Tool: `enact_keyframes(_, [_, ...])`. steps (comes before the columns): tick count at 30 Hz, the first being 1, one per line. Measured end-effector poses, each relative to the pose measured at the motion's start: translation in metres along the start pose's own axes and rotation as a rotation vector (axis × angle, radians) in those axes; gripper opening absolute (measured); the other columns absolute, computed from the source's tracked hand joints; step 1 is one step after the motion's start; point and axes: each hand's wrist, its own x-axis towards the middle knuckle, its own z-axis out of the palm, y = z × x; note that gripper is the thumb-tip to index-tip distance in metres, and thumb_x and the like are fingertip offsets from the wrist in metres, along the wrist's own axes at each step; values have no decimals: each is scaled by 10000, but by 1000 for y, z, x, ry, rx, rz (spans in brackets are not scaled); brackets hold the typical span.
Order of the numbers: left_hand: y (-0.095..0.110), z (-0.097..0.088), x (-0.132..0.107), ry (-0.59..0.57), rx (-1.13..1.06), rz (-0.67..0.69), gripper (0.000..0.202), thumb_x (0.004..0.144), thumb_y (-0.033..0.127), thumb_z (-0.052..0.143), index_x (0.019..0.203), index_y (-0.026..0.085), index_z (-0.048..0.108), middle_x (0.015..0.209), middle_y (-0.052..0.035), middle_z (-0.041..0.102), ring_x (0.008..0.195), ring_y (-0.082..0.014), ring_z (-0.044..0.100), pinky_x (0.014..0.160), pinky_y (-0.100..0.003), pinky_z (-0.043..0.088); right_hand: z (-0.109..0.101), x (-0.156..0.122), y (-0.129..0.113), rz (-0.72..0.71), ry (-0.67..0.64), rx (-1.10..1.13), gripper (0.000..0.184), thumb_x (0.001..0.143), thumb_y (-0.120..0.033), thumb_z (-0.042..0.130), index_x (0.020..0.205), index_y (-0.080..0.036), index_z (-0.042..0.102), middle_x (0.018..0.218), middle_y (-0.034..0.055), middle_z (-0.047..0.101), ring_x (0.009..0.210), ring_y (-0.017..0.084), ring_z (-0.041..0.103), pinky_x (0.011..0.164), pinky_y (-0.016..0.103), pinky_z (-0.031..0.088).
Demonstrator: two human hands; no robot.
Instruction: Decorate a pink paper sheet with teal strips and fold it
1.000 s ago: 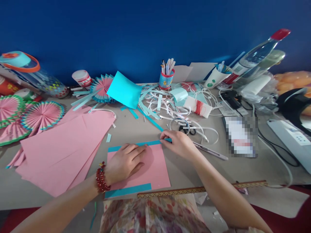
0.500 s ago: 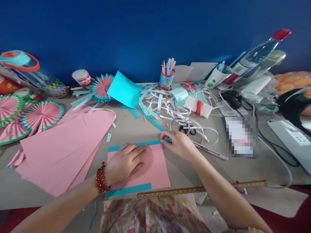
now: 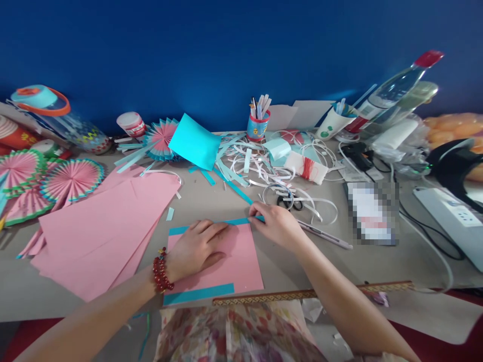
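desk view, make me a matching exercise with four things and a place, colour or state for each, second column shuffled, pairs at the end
Column one
1. left hand
2. right hand
3. pen cup
4. red thread

Column two
A. blue with a red rim
B. at the right end of the far blue strip
C. wound around a white card
D. palm down on the pink sheet

Pairs: 1-D, 2-B, 3-A, 4-C
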Motion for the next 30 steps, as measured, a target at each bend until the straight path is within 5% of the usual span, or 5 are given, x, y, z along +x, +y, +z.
enact_keyframes(10, [8,-23,22,-12,-63,-26,375,972,385,478,1224,129,584,1170,-127,597,1058,-249,559,923,-404,498,-3,-2,-2,-27,-17,-37,55,886,-218,562,921,-214,604,809,15,669,723,161,597,609,237,293])
enact_keyframes(18, [9,7,48,126,107,225,315,1005,221,378,1225,126,581,1255,-134,624,1074,-228,590,900,-403,528,-7,-4,1,-73,-18,11,81,880,-200,548,923,-209,616,867,20,693,786,169,625,645,238,332])
enact_keyframes(30, [5,2,48,-13,238,258,311,986,153,402,1249,120,565,1380,-113,553,1134,-227,546,910,-378,459,-17,-2,13,-68,-19,284,215,791,-150,548,977,-209,640,875,13,713,750,148,636,680,238,412])
